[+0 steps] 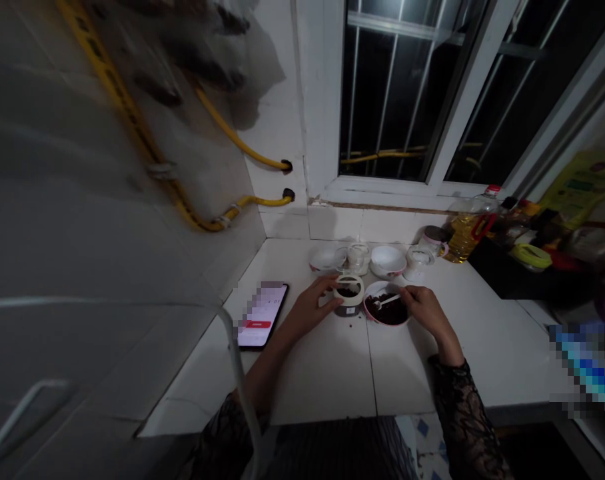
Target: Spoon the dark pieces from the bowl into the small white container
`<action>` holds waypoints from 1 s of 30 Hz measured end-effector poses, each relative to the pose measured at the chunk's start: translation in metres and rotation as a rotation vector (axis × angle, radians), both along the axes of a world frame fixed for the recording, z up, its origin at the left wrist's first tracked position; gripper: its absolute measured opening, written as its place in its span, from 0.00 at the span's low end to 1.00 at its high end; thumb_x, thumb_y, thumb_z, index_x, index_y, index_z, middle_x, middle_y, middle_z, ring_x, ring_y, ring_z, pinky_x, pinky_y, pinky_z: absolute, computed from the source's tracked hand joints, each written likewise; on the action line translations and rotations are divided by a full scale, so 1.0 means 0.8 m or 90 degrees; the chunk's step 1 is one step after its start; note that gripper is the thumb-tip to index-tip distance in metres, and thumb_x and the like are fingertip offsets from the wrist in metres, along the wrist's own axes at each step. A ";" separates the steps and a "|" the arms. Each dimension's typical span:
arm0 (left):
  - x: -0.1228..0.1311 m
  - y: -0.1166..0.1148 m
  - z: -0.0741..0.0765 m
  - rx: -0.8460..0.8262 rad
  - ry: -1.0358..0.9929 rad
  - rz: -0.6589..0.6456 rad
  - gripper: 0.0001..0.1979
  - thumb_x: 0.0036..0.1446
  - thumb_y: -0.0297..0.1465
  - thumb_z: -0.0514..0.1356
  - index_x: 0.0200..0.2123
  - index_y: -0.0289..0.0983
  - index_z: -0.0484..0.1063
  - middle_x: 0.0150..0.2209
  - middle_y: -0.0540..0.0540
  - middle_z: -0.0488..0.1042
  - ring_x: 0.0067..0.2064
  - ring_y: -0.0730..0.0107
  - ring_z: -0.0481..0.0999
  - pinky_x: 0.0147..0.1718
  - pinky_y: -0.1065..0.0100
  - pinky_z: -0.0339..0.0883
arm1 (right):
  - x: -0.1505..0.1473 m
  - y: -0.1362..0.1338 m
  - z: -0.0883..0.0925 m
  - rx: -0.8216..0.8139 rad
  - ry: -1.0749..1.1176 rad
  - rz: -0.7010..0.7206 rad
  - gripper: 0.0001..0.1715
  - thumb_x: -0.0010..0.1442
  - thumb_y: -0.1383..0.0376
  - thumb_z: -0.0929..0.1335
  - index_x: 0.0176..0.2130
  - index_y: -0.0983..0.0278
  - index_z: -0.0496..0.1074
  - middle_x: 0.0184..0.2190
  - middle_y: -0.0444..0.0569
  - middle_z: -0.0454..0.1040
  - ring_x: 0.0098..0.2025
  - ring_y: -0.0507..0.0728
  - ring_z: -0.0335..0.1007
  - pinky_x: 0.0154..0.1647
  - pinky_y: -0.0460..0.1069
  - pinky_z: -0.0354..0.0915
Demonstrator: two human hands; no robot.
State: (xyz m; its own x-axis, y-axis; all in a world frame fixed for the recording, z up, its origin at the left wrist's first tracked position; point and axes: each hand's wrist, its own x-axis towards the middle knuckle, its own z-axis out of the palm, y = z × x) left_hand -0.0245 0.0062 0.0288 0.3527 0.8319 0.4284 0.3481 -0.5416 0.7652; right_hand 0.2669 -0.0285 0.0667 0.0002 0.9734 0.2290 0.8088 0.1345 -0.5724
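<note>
Just small white label on jar, print unreadable.

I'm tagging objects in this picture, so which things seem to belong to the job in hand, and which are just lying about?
Apparently in the job:
spoon, in the right hand
bowl of dark food, under the spoon
jar, held by the left hand

Seemingly just lying about:
phone
oil bottle
black box

Two hands, three bowls, one white spoon, at least three small jars, one smartphone, one cooking-oil bottle, two yellow hoses, two window panes.
</note>
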 end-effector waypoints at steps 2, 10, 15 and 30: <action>0.000 0.000 0.000 0.004 0.000 0.005 0.11 0.59 0.38 0.61 0.43 0.41 0.72 0.58 0.40 0.73 0.56 0.55 0.76 0.45 0.58 0.75 | 0.004 0.001 0.000 0.004 0.042 -0.013 0.28 0.60 0.47 0.58 0.18 0.60 0.62 0.14 0.44 0.63 0.21 0.53 0.58 0.24 0.48 0.52; 0.000 -0.002 0.004 0.008 0.010 -0.001 0.11 0.59 0.38 0.61 0.44 0.41 0.73 0.58 0.40 0.73 0.54 0.56 0.77 0.44 0.59 0.75 | 0.010 0.005 0.001 -0.029 0.219 -0.033 0.31 0.52 0.39 0.62 0.17 0.59 0.59 0.14 0.41 0.56 0.20 0.50 0.49 0.22 0.47 0.50; 0.000 -0.003 0.004 0.016 0.004 -0.002 0.11 0.59 0.38 0.61 0.44 0.41 0.72 0.58 0.41 0.73 0.55 0.57 0.76 0.45 0.59 0.75 | 0.009 0.004 0.003 -0.047 0.272 -0.038 0.33 0.50 0.36 0.64 0.17 0.60 0.60 0.15 0.41 0.56 0.20 0.50 0.48 0.20 0.47 0.47; 0.001 -0.003 0.006 0.017 0.008 0.005 0.12 0.60 0.39 0.61 0.44 0.41 0.73 0.57 0.41 0.74 0.55 0.56 0.77 0.45 0.59 0.76 | 0.009 0.005 0.001 -0.051 0.284 -0.036 0.34 0.49 0.35 0.64 0.16 0.59 0.60 0.14 0.40 0.55 0.18 0.49 0.46 0.19 0.47 0.45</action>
State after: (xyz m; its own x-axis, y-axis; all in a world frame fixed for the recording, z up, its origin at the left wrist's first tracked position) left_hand -0.0238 0.0034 0.0332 0.3513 0.8234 0.4456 0.3620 -0.5584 0.7464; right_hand 0.2739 -0.0247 0.0674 0.1352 0.9837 0.1182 0.4853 0.0383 -0.8735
